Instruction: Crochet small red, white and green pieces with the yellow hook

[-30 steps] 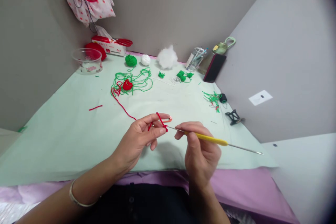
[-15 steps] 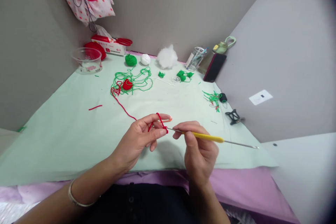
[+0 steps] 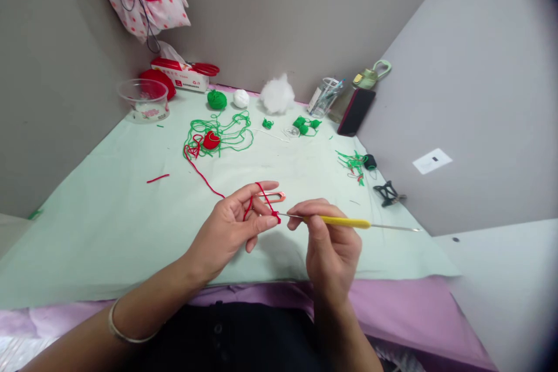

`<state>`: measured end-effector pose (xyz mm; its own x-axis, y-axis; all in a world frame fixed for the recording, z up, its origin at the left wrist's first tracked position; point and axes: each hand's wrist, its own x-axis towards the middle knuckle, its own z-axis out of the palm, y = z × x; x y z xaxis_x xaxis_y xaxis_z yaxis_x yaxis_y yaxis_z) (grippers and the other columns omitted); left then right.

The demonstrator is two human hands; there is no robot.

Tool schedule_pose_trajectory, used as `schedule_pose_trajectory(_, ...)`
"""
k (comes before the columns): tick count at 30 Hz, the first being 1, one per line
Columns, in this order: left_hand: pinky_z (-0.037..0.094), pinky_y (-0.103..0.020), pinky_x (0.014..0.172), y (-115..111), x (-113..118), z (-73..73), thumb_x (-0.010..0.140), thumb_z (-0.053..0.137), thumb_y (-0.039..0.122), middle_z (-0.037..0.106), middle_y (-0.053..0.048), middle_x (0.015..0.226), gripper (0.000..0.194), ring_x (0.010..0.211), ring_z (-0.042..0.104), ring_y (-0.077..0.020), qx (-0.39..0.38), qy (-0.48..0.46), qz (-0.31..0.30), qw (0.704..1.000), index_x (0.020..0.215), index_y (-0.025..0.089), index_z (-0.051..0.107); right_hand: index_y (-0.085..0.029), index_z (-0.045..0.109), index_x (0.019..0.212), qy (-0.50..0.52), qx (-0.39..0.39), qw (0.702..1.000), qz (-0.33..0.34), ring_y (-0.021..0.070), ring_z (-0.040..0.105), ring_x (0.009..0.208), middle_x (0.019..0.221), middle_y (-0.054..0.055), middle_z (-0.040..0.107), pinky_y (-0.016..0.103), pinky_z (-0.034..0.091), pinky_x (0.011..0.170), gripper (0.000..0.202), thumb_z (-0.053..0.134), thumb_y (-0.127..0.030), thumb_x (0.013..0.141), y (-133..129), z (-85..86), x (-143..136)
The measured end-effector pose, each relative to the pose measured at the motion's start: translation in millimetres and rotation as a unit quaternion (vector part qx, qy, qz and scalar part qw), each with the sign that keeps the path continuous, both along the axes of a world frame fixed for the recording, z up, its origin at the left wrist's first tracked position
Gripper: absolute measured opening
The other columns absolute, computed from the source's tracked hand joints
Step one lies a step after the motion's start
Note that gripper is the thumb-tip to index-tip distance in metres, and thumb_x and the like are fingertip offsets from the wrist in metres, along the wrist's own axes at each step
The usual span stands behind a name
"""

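Observation:
Between thumb and fingers my left hand [image 3: 226, 224] pinches a small red crocheted piece [image 3: 276, 217]. Red yarn [image 3: 203, 177] loops over its raised index finger and runs back to a red ball [image 3: 211, 140] lying on tangled green yarn [image 3: 238, 136]. An orange metal ring-like tool [image 3: 278, 197] sits at the left fingers. My right hand [image 3: 333, 244] grips a crochet hook by its yellow handle [image 3: 349, 221], the thin tip touching the red piece. The hook's other end points right.
Along the back stand a clear tub [image 3: 146, 102], tissue box [image 3: 181, 75], green ball [image 3: 217, 99], white ball [image 3: 240, 98], white stuffing [image 3: 278, 95], pen cup [image 3: 325, 97] and phone [image 3: 356, 112]. Green scraps [image 3: 352, 161] and a black stand [image 3: 389, 193] lie right.
The hook has tilted nearer level, its far end rising and shifting left. My left index finger has moved up slightly, showing more of the orange tool.

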<state>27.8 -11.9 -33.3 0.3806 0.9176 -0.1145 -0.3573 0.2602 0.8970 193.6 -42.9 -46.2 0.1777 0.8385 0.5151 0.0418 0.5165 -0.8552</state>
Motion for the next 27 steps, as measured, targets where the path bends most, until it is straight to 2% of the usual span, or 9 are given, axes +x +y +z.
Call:
schedule_pose_trajectory(5,0.038,-0.017,0.043,-0.2,-2.2,3.4,0.079,0.088,0.026,0.062,0.007,0.072,0.072,0.048,0.045,-0.0055,0.0,0.03,-0.009,1.0,0.146,0.023,0.06,-0.024,0.077,0.101,0.013,-0.014,0.999,0.032,0.0141,0.066,0.074,0.092,0.003,0.072,0.032,0.055,0.072,0.019,0.058,-0.02,0.103,-0.1,-1.2,0.8)
schedule_pose_trajectory(9,0.04,-0.017,0.042,0.7,-1.2,6.2,0.078,0.089,0.03,0.066,0.005,0.072,0.095,0.051,0.047,-0.0084,-0.009,0.034,-0.033,0.999,0.16,0.02,0.041,-0.024,0.076,0.101,0.032,-0.036,0.997,0.055,0.0133,0.065,0.072,0.091,0.002,0.071,0.032,0.056,0.071,0.021,0.056,-0.023,0.105,-0.2,-4.1,0.7)
schedule_pose_trajectory(12,0.039,-0.016,0.042,0.0,1.8,4.8,0.078,0.091,0.029,0.066,0.005,0.075,0.1,0.05,0.046,-0.0068,-0.016,0.016,-0.024,0.999,0.162,0.019,0.037,-0.029,0.077,0.109,-0.08,0.019,0.996,-0.021,0.0172,0.069,0.084,0.096,0.004,0.073,0.034,0.059,0.074,0.023,0.058,-0.017,0.102,-1.7,-12.2,-4.9)
schedule_pose_trajectory(14,0.038,-0.015,0.043,-1.3,4.2,2.1,0.08,0.09,0.029,0.066,0.004,0.079,0.097,0.05,0.044,-0.0045,-0.022,-0.017,-0.012,1.0,0.161,0.019,0.038,-0.033,0.077,0.12,-0.197,0.096,0.97,-0.11,0.0214,0.072,0.096,0.106,0.007,0.074,0.037,0.061,0.079,0.033,0.065,-0.012,0.097,-2.4,-20.5,-10.4)
schedule_pose_trajectory(16,0.036,-0.014,0.042,-2.1,5.5,-0.1,0.083,0.087,0.029,0.065,0.003,0.081,0.087,0.048,0.038,-0.0019,-0.054,-0.055,-0.021,0.997,0.157,0.018,0.044,-0.037,0.074,0.128,-0.244,0.161,0.942,-0.163,0.0233,0.072,0.099,0.115,0.008,0.074,0.039,0.062,0.079,0.044,0.069,-0.01,0.094,-2.1,-26.9,-14.0)
schedule_pose_trajectory(18,0.032,-0.013,0.041,-1.4,4.9,0.2,0.084,0.086,0.027,0.06,0.006,0.076,0.072,0.045,0.028,0.0006,-0.106,-0.088,-0.047,0.989,0.148,0.015,0.055,-0.038,0.075,0.126,-0.215,0.152,0.953,-0.152,0.0228,0.073,0.097,0.113,0.008,0.074,0.039,0.062,0.077,0.043,0.066,-0.009,0.095,-0.9,-27.0,-13.5)
schedule_pose_trajectory(20,0.028,-0.012,0.04,0.6,2.8,3.4,0.084,0.086,0.023,0.056,0.007,0.075,0.059,0.044,0.022,0.0019,-0.137,-0.107,-0.061,0.983,0.138,0.014,0.064,-0.034,0.077,0.118,-0.143,0.097,0.98,-0.098,0.0213,0.071,0.09,0.102,0.006,0.075,0.038,0.06,0.074,0.033,0.061,-0.013,0.099,0.4,-19.9,-8.9)
schedule_pose_trajectory(24,0.027,-0.013,0.038,1.9,0.8,10.7,0.082,0.086,0.021,0.062,0.004,0.08,0.053,0.045,0.031,0.0004,-0.094,-0.095,-0.023,0.991,0.132,0.017,0.069,-0.027,0.078,0.102,0.042,0.013,0.999,-0.018,0.0153,0.064,0.069,0.085,0.002,0.071,0.032,0.055,0.064,0.019,0.059,-0.023,0.102,3.2,-0.8,-0.5)
schedule_pose_trajectory(27,0.033,-0.015,0.039,-1.4,3.5,7.5,0.079,0.088,0.022,0.062,0.005,0.078,0.061,0.048,0.04,-0.0033,-0.046,-0.055,0.006,0.997,0.136,0.021,0.067,-0.027,0.079,0.099,0.063,-0.023,0.998,0.023,0.0151,0.065,0.07,0.086,0.002,0.072,0.032,0.055,0.067,0.017,0.062,-0.027,0.101,4.8,2.8,-4.0)
